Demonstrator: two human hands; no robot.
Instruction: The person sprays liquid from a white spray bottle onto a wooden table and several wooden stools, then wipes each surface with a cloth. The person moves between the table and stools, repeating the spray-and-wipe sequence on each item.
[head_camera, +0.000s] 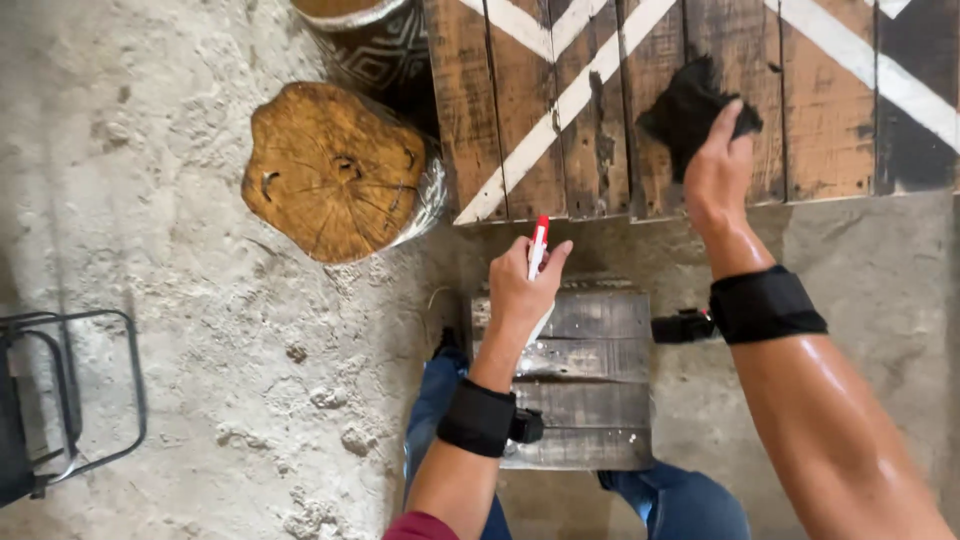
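My right hand (716, 172) presses a black cloth (688, 108) against a brown wooden plank tabletop (600, 150) painted with white diagonal stripes, near its front edge. My left hand (522, 288) hovers below that edge, closed around a white spray bottle with a red tip (539, 236), held upright. Both wrists wear black straps. Under my left hand is a small dark slatted wooden stool (585, 375), with my knees in blue jeans on either side of it.
A round log stump (335, 170) stands left of the table, with a patterned drum-like pot (375, 40) behind it. A black metal-frame chair (60, 400) sits at the far left. The floor is rough pale concrete (200, 330).
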